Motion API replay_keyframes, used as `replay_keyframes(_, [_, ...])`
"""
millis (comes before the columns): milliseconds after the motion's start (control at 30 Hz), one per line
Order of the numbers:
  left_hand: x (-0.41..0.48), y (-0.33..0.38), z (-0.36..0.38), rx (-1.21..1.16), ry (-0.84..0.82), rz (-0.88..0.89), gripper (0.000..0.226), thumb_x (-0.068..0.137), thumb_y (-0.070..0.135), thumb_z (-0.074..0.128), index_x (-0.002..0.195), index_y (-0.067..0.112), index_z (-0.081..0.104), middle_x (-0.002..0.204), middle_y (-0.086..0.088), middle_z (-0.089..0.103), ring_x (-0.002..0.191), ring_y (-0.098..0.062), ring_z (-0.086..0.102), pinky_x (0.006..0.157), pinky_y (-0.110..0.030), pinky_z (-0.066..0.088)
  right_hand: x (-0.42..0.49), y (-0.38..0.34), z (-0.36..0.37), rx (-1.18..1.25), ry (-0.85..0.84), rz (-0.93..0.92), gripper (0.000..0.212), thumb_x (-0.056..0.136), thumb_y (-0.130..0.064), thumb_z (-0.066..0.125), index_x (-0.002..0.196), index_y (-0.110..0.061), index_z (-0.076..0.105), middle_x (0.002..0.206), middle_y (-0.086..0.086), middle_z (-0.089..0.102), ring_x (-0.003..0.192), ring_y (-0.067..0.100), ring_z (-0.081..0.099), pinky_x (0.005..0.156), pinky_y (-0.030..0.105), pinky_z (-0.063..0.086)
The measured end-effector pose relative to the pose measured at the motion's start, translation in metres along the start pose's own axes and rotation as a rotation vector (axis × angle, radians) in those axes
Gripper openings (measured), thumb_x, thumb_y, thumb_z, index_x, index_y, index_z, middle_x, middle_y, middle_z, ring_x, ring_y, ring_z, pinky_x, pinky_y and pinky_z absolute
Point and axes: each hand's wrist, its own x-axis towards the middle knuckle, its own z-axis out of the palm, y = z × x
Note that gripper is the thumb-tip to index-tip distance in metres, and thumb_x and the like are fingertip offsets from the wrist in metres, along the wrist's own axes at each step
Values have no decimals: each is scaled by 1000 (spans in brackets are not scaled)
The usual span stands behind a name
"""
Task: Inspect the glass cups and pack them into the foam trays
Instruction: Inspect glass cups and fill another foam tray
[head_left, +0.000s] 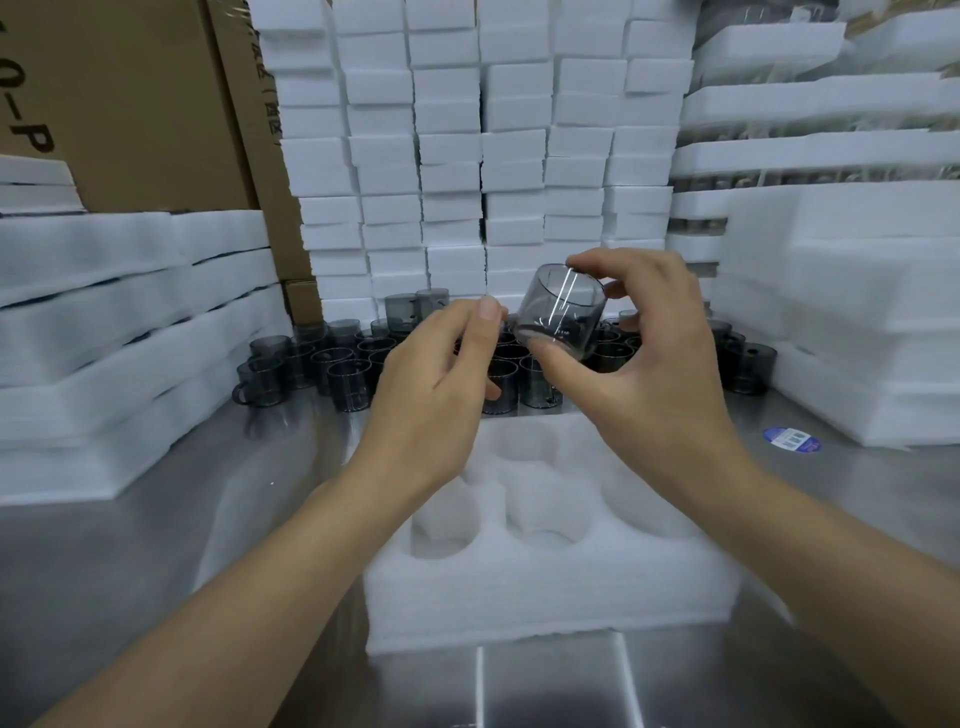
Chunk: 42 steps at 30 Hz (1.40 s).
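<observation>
I see the smoky grey, cylindrical glass cup (561, 312) held tilted in the air above the far edge of the white foam tray (545, 587), in front of me. My right hand (639, 364) grips it, thumb under its lower end and fingers curled over the upper end. My left hand (441, 384) is just beside the cup with fingers loosely curled; I cannot tell whether its fingertips touch the glass, and it holds nothing that I can see.

I judge this to be the inspection step. Every round pocket I can see in the tray is unfilled, so packing of this tray has not begun. Behind it, a crowd of matching grey glass cups (343, 364) stands on the steel table (208, 519), so most of the work is left. Stacks of white foam blocks (457, 156) and cardboard boxes (130, 104) rise around them.
</observation>
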Motion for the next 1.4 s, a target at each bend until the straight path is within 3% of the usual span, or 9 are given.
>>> replay_keyframes(200, [-1, 5, 3, -127, -253, -20, 44, 102, 55, 49, 91, 17, 68, 83, -4, 74, 79, -18, 75, 64, -21, 50, -2, -4, 2, -14, -145, -78, 59, 72, -8, 88, 127, -18, 70, 121, -4, 65, 118, 18, 56, 104, 30, 44])
replay_keyframes(367, [2, 6, 1, -198, -240, -72, 58, 97, 59, 51, 100, 6, 71, 76, -3, 73, 76, -13, 73, 63, -22, 50, -3, -6, 1, 119, -175, 9, 64, 75, -10, 87, 133, -26, 64, 120, -13, 68, 117, 13, 64, 103, 42, 51])
replay_keyframes(467, [3, 6, 1, -275, -225, -85, 62, 100, 58, 47, 107, 2, 72, 86, -10, 76, 75, -16, 72, 64, -28, 47, -4, -5, 0, 161, -154, 75, 70, 79, -17, 89, 138, -36, 56, 123, -17, 66, 124, 7, 62, 104, 30, 50])
replay_keyframes(600, [2, 6, -1, -299, -214, -66, 55, 105, 57, 42, 114, 12, 73, 104, -11, 78, 76, -19, 72, 67, -33, 44, -2, -3, -1, 154, -113, 110, 62, 83, -18, 90, 137, -31, 60, 119, -15, 71, 120, 6, 65, 101, 26, 52])
replay_keyframes(867, [3, 5, 0, -192, -124, -139, 46, 115, 53, 33, 119, 29, 72, 107, 5, 80, 75, -18, 75, 66, -33, 47, -1, -4, -1, 21, -43, 24, 53, 82, -28, 90, 130, -23, 68, 124, -11, 65, 122, 11, 57, 102, 28, 46])
replay_keyframes(1033, [6, 4, -1, -220, -24, -230, 35, 116, 38, 37, 111, 29, 70, 106, -3, 80, 71, -15, 72, 63, -32, 46, -1, -5, -1, -11, -29, -8, 53, 80, -31, 89, 129, -22, 69, 125, -9, 62, 125, 9, 53, 106, 23, 41])
replay_keyframes(1167, [5, 8, -3, -295, -109, -182, 53, 109, 61, 37, 121, 23, 73, 108, 0, 80, 82, -21, 76, 66, -35, 49, -1, -6, -2, -27, -65, -18, 53, 80, -21, 88, 129, -19, 69, 127, -3, 61, 125, 15, 54, 108, 23, 39])
replay_keyframes(1267, [2, 7, -3, -264, -163, -112, 38, 98, 55, 57, 114, 24, 74, 95, 7, 78, 84, -14, 76, 67, -31, 52, -1, -8, -1, -31, -122, -58, 52, 79, -13, 88, 126, -17, 69, 130, -3, 60, 127, 18, 55, 111, 29, 42])
replay_keyframes(1400, [3, 6, -3, -286, -172, -131, 32, 97, 48, 62, 105, 20, 76, 90, 7, 76, 84, -11, 71, 69, -34, 50, 5, -7, -9, 117, -341, 81, 42, 88, -35, 86, 127, -30, 70, 138, -14, 60, 132, 3, 57, 103, 24, 50])
